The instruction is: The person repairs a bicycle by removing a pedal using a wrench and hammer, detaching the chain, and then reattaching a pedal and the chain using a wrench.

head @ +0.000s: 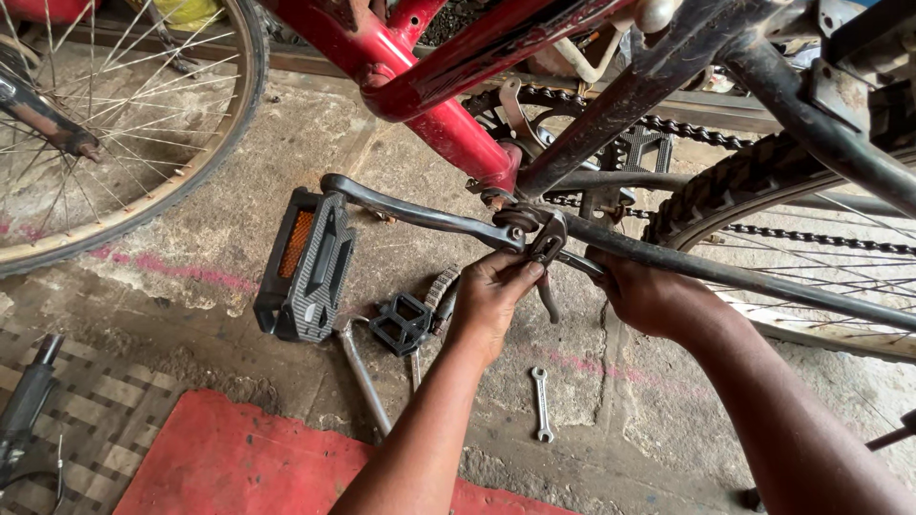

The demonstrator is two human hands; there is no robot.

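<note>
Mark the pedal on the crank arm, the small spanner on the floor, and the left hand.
pedal (310, 267), head view, on its black tread face.
small spanner (541, 404), head view, mid-shaft.
left hand (491, 296), head view, back of the hand.

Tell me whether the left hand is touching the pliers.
Touching. The head view shows the left hand with its fingers wrapped on the pliers at the crank, no gap visible.
</note>
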